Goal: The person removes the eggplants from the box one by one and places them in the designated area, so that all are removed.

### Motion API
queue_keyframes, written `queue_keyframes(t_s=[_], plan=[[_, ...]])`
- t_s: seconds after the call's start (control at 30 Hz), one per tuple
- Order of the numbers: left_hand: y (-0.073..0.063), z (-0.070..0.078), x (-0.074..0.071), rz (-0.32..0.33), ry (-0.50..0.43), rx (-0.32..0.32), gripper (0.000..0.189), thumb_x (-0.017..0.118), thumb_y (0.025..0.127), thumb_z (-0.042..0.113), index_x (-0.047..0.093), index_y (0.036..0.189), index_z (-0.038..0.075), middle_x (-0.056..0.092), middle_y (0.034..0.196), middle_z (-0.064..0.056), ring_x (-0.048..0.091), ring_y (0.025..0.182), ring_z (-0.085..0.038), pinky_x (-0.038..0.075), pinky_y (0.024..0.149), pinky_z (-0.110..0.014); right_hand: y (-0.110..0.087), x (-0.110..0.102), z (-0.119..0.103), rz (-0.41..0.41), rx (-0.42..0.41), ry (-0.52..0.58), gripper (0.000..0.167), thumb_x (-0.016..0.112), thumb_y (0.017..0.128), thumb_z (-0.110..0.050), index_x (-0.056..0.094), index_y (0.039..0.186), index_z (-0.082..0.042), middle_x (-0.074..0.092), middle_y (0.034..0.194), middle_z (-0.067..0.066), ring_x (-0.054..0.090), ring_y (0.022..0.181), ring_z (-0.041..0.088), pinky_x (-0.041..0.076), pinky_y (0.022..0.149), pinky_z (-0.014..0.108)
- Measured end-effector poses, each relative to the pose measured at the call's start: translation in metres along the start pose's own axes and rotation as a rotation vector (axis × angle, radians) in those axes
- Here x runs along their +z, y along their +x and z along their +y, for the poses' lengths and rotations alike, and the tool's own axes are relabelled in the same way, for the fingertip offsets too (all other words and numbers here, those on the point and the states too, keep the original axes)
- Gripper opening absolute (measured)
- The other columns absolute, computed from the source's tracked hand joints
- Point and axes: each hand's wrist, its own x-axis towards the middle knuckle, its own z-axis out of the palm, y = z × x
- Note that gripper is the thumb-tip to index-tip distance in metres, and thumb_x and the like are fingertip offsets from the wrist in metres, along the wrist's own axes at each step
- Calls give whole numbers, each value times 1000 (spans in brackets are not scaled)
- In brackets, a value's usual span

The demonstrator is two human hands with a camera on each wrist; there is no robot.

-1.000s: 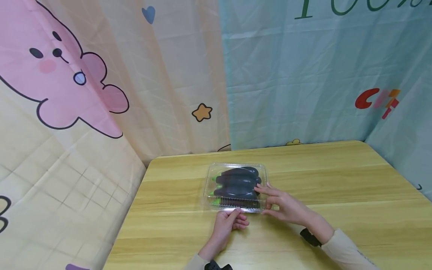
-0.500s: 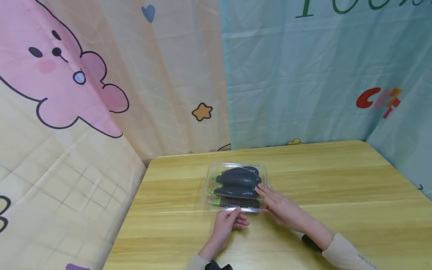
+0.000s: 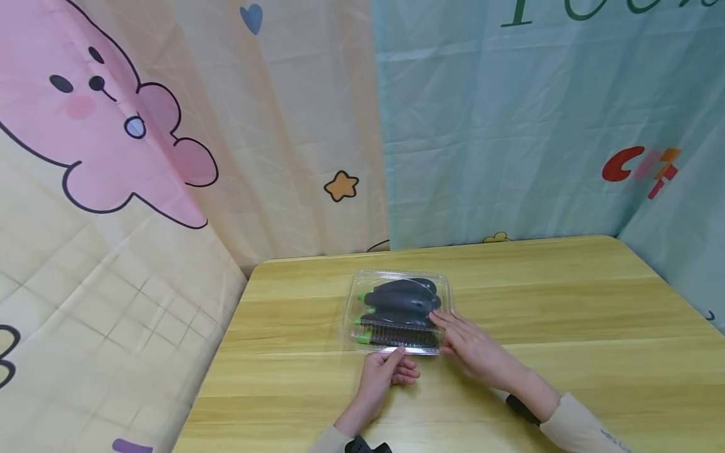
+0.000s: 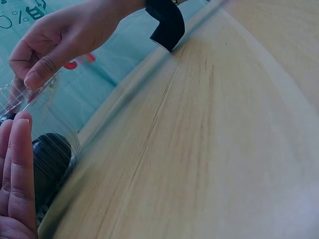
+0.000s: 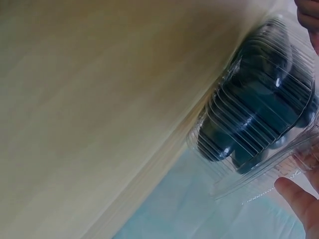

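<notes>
A clear plastic clamshell box [image 3: 349, 318] with ribbed sides lies on the table, holding several dark eggplants [image 3: 399, 301] with green stem ends to the left. My left hand [image 3: 382, 374] pinches the box's near rim between thumb and forefinger. At the near right corner, my right hand [image 3: 478, 352] lays its fingers on the lid while its thumb sits lower at the edge. The left wrist view shows the right thumb [image 4: 42, 73] and forefinger pinching the rim. In the right wrist view, the lid's rim [image 5: 259, 181] stands out past the ribbed wall.
The wooden table [image 3: 555, 302] spreads out around the box. Printed cloth curtains [image 3: 464, 126] hang behind and at both sides. A black band [image 3: 522, 408] is strapped to my right wrist, another [image 3: 367, 445] to my left.
My right hand's fingers have come closer together on the corner, with the thumb drawn in. The box's ribbed near side shows slightly taller. The left hand has stayed at the near rim.
</notes>
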Motion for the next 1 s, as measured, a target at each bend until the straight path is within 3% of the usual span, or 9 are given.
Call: queue_keyframes(t_s=[0.5,0.87,1.0], plan=[[-1,2,1,19,14,-23,43,56,97,20,56,102,-23,68,78,-13,68,65,-15,57,61,-28,1,2,1,37,4,25,40,26,103,-35,47,80,-11,52,131,21,51,118,36,41,97,52],[-1,2,-1,26,0,-44,44,57,96,20,57,100,-23,68,81,-19,68,65,-15,57,62,-28,4,1,1,72,-14,63,37,29,104,-33,48,81,-11,55,129,20,54,115,36,42,95,53],[0,2,-1,18,-5,-41,42,57,96,19,57,101,-23,68,81,-17,68,65,-15,57,62,-28,6,-1,1,81,-6,103,32,36,103,-30,52,85,-9,55,128,19,55,113,35,41,97,49]])
